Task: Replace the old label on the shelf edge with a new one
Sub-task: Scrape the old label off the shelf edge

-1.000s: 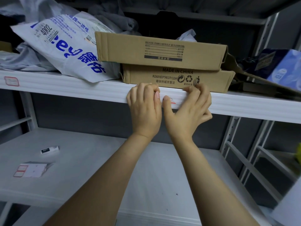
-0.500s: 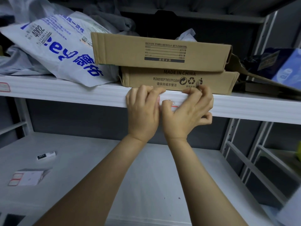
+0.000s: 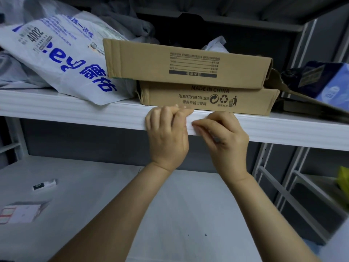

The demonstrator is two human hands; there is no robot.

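We see the left hand [image 3: 168,133] and the right hand [image 3: 224,135] side by side, nearly touching, on the white shelf edge [image 3: 75,114] about midway along it. The left hand's fingers are curled over the top of the shelf edge and hook onto it, with the back of the hand facing us. The right hand's fingers are curled too, with thumb and forefinger tips brought together against the front face of the shelf edge, just beside the left hand. The label lies somewhere under those fingertips, so we cannot make it out or tell whether the right hand pinches it. Right behind the hands, at the front of the shelf, a flat lower box [image 3: 207,101] carries a larger upper box [image 3: 187,63]. A white bag [image 3: 62,59] with blue print leans against the boxes from the left and overhangs the front edge. On the lower shelf [image 3: 188,205], near its left edge, lie a sheet of labels [image 3: 18,214] and, further back, a small white stick [image 3: 44,185].
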